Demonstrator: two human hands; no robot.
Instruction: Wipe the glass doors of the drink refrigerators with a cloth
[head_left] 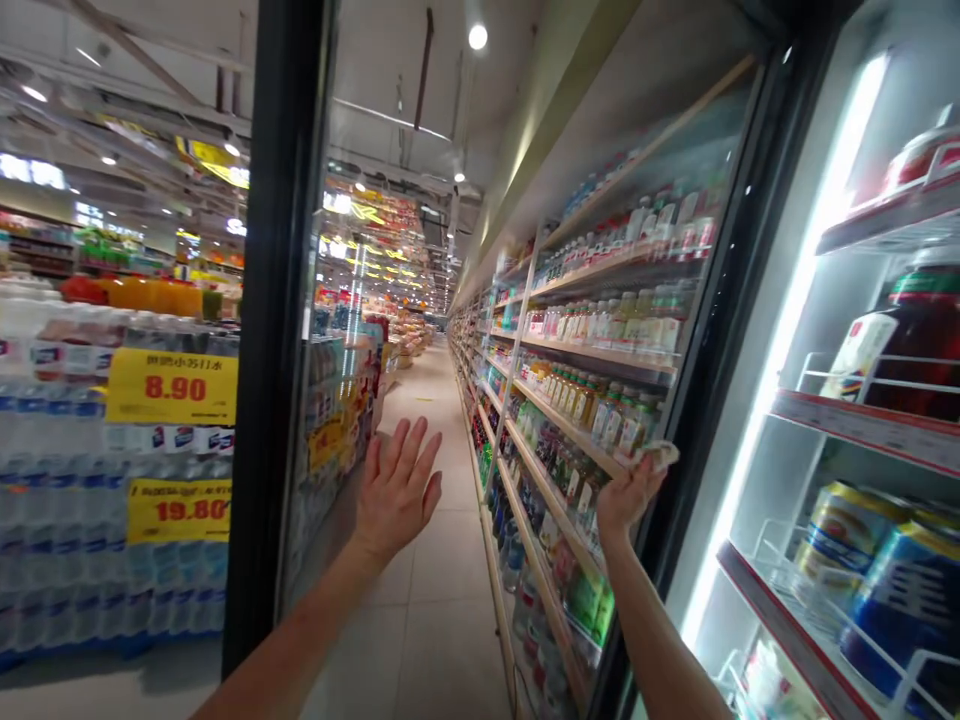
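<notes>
Right fingers (643, 470) hold a pale cloth (664, 455) at a glass door (502, 300).

The right hand (628, 490) partly hides a pale crumpled cloth (664, 455). The black-framed glass door (465, 390) and blue can with white lettering (911, 600) are cut off; small print on the yellow rectangular price sign (172, 388) blurs.

We saw an off-white cloth (663, 456), a black door frame (279, 300) and yellow price signs (172, 387) with red numerals. Behind the red-trimmed front edge of the cooler shelf (780, 627), we saw white characters on a blue can (911, 600).
</notes>
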